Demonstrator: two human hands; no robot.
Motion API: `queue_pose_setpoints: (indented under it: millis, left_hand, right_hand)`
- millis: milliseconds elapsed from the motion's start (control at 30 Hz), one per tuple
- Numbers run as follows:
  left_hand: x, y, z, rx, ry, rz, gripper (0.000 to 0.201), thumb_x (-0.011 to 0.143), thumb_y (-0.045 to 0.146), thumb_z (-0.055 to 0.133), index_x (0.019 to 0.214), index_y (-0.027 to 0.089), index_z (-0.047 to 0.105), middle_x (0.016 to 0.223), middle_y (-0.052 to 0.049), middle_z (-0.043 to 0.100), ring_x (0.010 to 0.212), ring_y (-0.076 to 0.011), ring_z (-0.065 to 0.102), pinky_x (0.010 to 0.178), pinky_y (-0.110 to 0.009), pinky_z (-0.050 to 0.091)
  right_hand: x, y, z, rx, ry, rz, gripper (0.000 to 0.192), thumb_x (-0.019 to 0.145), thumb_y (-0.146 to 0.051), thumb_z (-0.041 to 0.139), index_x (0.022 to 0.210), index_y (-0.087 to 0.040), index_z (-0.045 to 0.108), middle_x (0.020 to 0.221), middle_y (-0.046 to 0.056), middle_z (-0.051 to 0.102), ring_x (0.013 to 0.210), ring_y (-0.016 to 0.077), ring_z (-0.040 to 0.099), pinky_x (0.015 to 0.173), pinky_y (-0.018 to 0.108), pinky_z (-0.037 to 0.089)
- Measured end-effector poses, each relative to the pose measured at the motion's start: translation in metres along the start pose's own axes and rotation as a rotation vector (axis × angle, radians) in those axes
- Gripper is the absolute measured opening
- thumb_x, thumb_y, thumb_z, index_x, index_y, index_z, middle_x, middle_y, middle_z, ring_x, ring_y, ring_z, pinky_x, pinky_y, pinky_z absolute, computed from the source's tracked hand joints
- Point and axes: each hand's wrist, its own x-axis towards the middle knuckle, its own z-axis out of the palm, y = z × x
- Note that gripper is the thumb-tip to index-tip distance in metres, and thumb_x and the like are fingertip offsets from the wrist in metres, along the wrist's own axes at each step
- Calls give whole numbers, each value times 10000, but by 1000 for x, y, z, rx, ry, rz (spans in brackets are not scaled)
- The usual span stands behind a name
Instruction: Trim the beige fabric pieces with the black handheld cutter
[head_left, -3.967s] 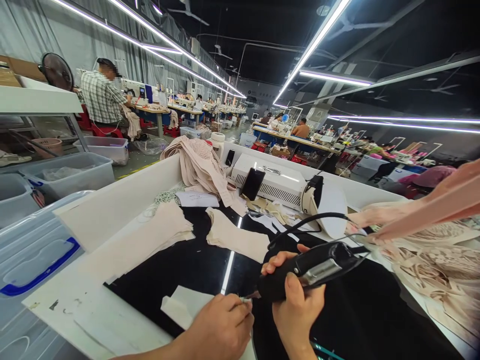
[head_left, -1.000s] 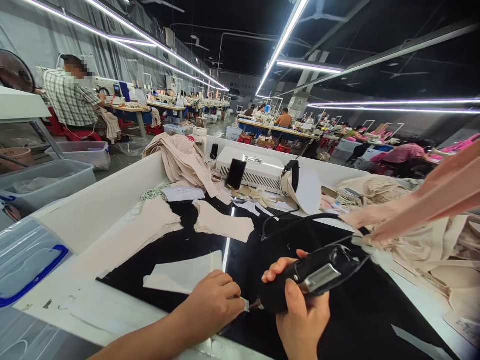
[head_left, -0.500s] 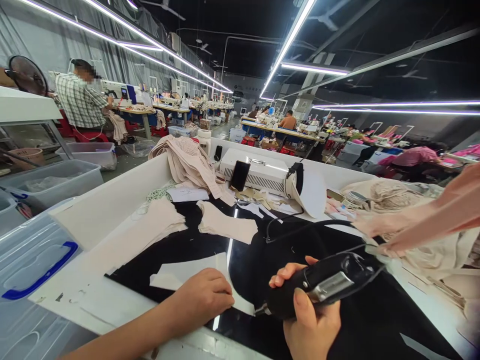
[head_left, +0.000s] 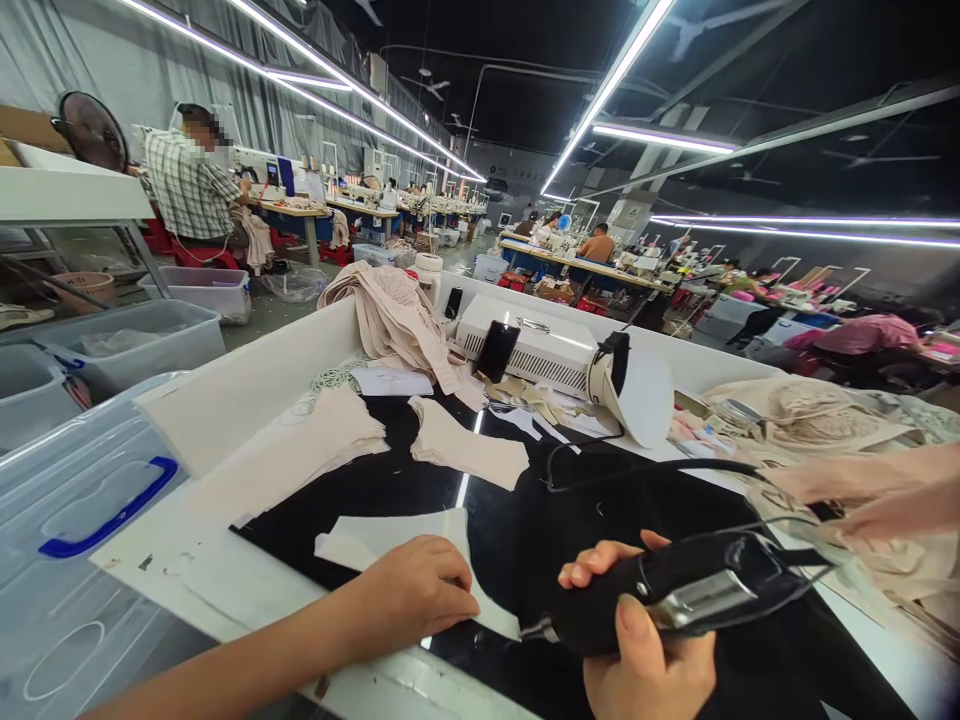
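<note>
Left hand, fingers flat, presses white fabric piece on bench; right hand grips black cutter.

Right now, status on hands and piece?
Left hand flat on white fabric piece. Right hand grips black corded tool, tip at piece's edge. Co-worker's arm far right.
</note>
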Motion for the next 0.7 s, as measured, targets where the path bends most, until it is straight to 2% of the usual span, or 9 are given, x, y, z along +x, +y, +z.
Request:
queue_pose_setpoints:
  millis: [200,433,700]
  left_hand:
    - [0,-1,0,-19,-8,2,157,997,140,649,854,196,680,942,-10,671,888,-155,625,842,-267,483]
    - [0,-1,1,-26,-16,15,155,1013,145,625,873,193,671,933,-11,669,875,-161,612,836,-274,476]
    - [0,1,-1,-19,-2,26,166,1014,156,629,855,194,655,920,3,668,865,-153,604,839,-268,471]
  right_hand:
    - [4,1,3,6,28,13,414,804,-345,801,1166,-271,614,762,-30,673,637,149,630,599,321,601]
    - [1,8,0,-21,-1,22,430,815,-374,796,1189,-278,607,808,-22,670,663,152,640,622,332,595]
    - [1,5,-2,-31,2,14,433,808,-374,806,1180,-276,610,797,-23,678,659,152,645,618,328,608]
